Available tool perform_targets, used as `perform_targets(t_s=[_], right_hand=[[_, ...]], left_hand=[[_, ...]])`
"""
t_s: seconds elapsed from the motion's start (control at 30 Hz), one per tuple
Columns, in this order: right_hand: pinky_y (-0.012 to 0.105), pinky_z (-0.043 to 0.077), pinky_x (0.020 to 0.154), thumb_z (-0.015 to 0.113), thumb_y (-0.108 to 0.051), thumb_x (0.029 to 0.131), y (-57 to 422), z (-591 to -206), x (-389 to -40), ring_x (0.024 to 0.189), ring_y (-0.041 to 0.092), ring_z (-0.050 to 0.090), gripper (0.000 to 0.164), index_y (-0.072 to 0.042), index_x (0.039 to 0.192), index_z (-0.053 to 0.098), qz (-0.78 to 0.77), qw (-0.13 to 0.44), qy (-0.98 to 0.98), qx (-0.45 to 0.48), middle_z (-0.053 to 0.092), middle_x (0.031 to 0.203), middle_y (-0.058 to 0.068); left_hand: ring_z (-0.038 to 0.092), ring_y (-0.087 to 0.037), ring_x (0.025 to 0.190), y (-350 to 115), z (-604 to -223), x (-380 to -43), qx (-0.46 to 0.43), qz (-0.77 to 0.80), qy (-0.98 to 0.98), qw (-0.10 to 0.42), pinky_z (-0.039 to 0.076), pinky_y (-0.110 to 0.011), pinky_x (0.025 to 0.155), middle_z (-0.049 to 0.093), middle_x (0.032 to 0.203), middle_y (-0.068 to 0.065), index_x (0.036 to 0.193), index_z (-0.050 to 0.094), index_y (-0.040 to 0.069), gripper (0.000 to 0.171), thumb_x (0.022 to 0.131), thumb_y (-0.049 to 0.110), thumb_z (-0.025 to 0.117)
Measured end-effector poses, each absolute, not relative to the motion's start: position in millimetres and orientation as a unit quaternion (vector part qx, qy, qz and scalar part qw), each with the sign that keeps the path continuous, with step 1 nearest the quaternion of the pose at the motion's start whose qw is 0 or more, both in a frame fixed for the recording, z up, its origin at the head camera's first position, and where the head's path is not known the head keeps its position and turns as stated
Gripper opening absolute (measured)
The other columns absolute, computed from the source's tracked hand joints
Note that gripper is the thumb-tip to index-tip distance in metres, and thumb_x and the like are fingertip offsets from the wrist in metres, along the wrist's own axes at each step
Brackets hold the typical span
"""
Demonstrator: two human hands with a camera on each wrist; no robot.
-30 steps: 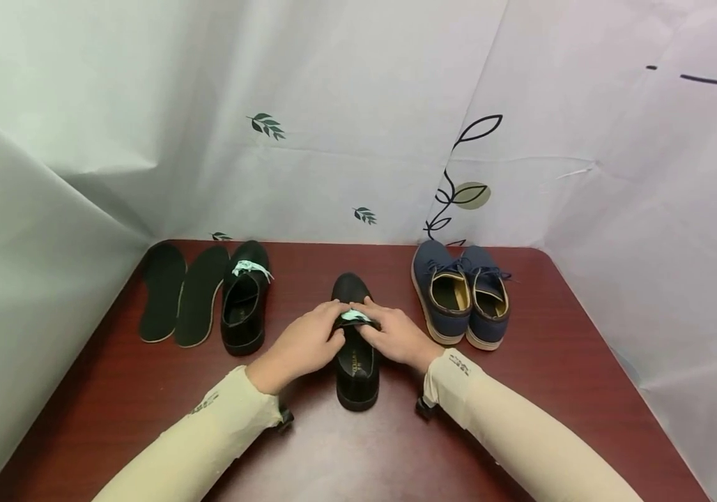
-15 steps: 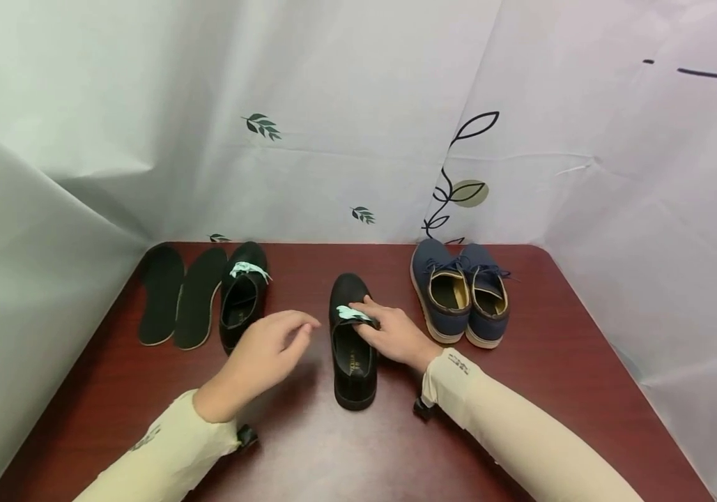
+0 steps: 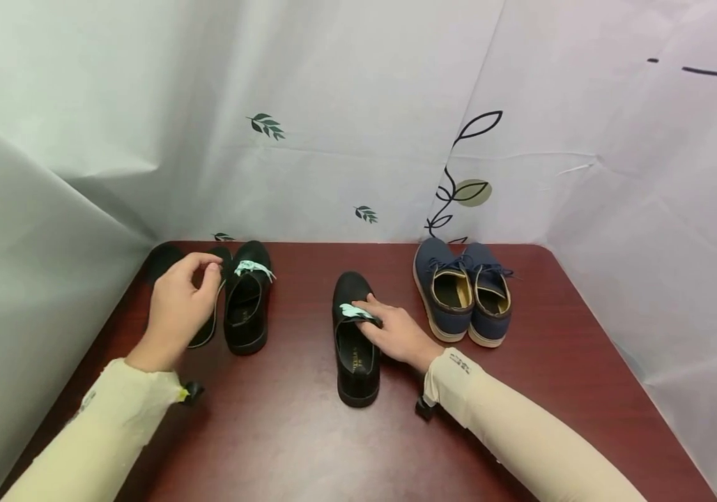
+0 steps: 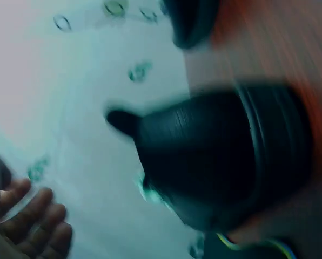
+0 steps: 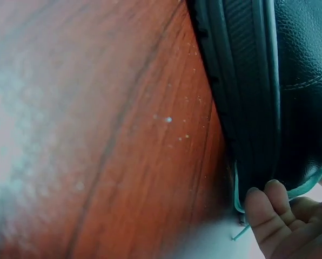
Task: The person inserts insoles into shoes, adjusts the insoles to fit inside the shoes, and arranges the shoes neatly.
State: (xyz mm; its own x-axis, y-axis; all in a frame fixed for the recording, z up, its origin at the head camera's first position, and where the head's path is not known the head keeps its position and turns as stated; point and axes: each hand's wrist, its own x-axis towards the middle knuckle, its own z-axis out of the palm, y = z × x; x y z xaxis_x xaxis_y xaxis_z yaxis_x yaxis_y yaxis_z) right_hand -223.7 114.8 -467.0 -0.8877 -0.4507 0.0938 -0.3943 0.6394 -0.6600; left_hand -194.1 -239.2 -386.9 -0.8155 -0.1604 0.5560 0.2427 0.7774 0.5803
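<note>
Cloth wall (image 3: 358,84): bright; greyer in the left folds
Table (image 3: 308,446): pale glare near the front in the head view; soft shadow beside the left sleeve (image 3: 97,425)
Left shoe (image 4: 220,156): dim, green-tinted and blurred in the left wrist view
Middle shoe (image 5: 307,48): grain crisp in the right wrist view; white glare at far left

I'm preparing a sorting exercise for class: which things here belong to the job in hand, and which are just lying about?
Likely in the job:
middle black shoe, touched by the right hand
black insoles, partly hidden by the left hand
perhaps the other black shoe

Apparently lying about:
navy shoes
</note>
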Motion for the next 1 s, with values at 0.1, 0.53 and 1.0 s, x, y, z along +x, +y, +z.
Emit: perform_targets(t_s=[0.1,0.53,1.0], right_hand=[[0.039,0.045,0.084,0.055,-0.038,0.1,116,-467,-223,0.144,0.018,0.043,0.046,-0.035,0.146,0.051,-0.356,0.044,0.905,-0.231,0.042,0.161,0.01],[0.047,0.05,0.096,0.052,-0.038,0.101,114,-467,-223,0.144,0.025,0.043,0.046,-0.036,0.147,0.049,-0.334,0.038,0.91,-0.242,0.041,0.161,0.013],[0.052,0.048,0.112,0.046,-0.04,0.104,115,-464,-225,0.142,0.026,0.045,0.048,-0.033,0.151,0.046,-0.277,0.063,0.923,-0.26,0.037,0.163,0.012]], left_hand=[[0.057,-0.033,0.09,-257,-393,-205,0.005,-0.312,-0.914,0.259,0.045,-0.051,0.074,0.07,0.114,-0.023,0.117,0.068,0.005,0.029,0.101,0.02,0.048],[0.052,-0.046,0.101,-297,-423,-242,0.043,-0.238,-0.963,0.116,0.048,-0.064,0.083,0.052,0.133,-0.037,0.133,0.056,-0.001,0.04,0.099,0.017,0.049],[0.048,-0.061,0.121,-296,-428,-246,-0.008,-0.143,-0.986,-0.081,0.046,-0.074,0.098,0.049,0.136,-0.047,0.142,0.04,-0.015,0.069,0.093,0.028,0.065]])
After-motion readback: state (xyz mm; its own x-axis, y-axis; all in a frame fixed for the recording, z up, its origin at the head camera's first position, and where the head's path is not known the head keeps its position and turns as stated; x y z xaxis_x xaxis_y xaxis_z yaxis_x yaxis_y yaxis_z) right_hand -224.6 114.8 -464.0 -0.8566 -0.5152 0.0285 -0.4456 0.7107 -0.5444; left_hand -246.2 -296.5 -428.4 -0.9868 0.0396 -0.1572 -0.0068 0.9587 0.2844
